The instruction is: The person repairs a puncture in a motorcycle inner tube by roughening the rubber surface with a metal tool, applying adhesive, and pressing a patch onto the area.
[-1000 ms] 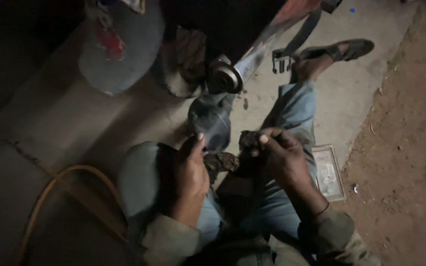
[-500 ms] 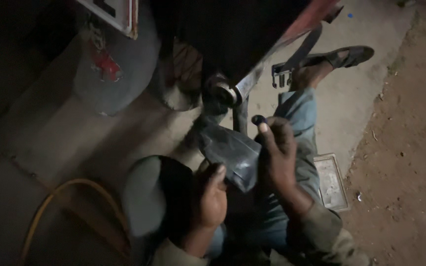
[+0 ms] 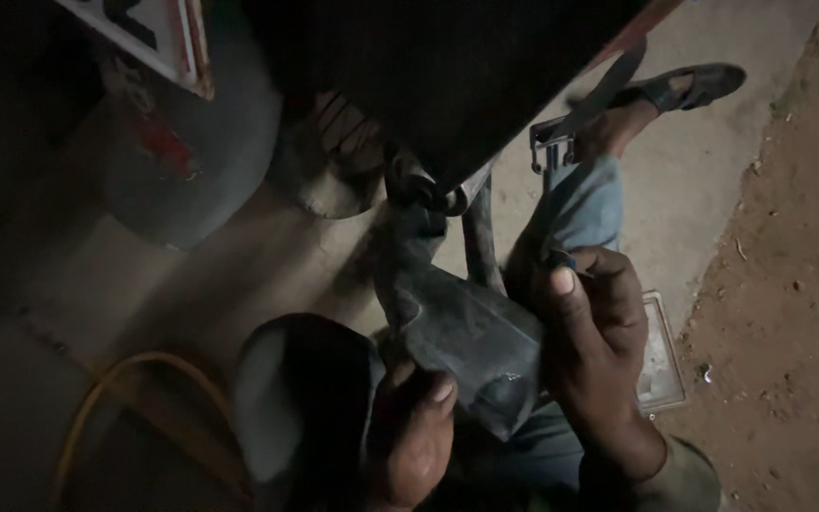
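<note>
Seated person, view from above, low light. Left hand [image 3: 416,427] grips the near lower edge of a dark rubber sheet [image 3: 462,337], probably a piece of inner tube; thumb lies on top, fingers curled under and pressed together on the rubber. Right hand [image 3: 591,327] holds the sheet's right edge, fingers closed round it, thumb up along the edge. Something small and dark [image 3: 561,258] sits at the right fingertips; cannot tell what it is.

The sheet is held above the lap, between the two hands. Its far end narrows and runs up towards a metal ring [image 3: 426,192] under a large dark body [image 3: 447,76] that fills the top of the frame.

Blue-jeaned leg [image 3: 575,213] stretches away, foot in a sandal [image 3: 689,87] on the concrete floor [image 3: 267,256]. A flat rectangular tray [image 3: 664,365] lies just beside the right wrist. A yellow hose [image 3: 116,398] curves at lower left. A grey cylinder [image 3: 196,156] stands upper left. Bare dirt [image 3: 789,284] lies to the right.
</note>
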